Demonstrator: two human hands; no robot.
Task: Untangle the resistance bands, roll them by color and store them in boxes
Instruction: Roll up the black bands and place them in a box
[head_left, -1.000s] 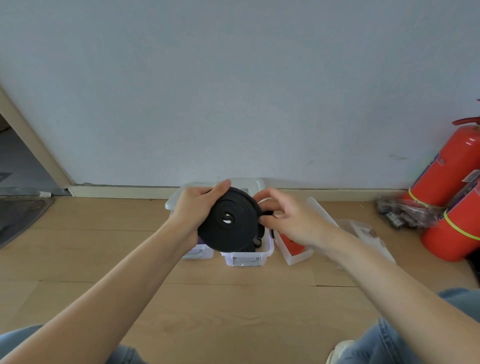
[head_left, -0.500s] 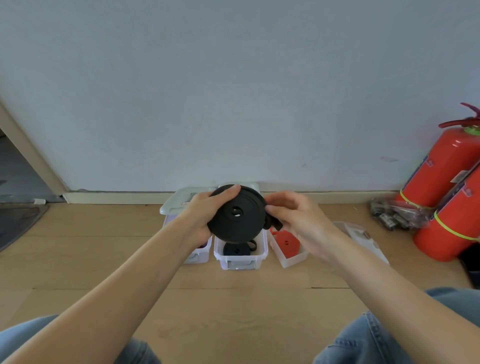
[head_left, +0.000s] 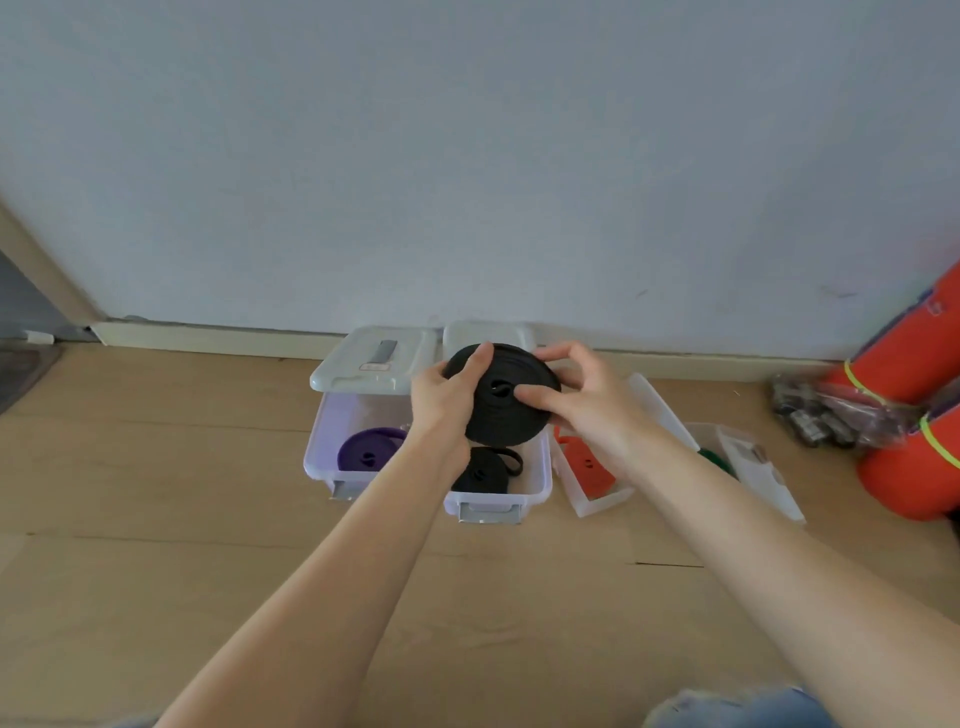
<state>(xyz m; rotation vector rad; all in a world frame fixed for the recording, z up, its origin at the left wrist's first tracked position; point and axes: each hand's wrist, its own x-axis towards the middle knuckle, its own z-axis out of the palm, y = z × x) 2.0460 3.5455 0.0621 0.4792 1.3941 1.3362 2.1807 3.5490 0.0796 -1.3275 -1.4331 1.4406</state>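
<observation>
— Currently, item one: black roll, gripped by both hands — left hand, right hand — above the middle box.

— Risk?

— Coil could spring loose if either grip slackens. Count: four boxes; rolls — two black, one purple, one red, some green.

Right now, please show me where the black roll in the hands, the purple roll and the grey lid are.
black roll (head_left: 501, 410), head view, on its flat face.
purple roll (head_left: 363, 452), head view, on its top.
grey lid (head_left: 371, 366), head view, on its flat top.
</observation>
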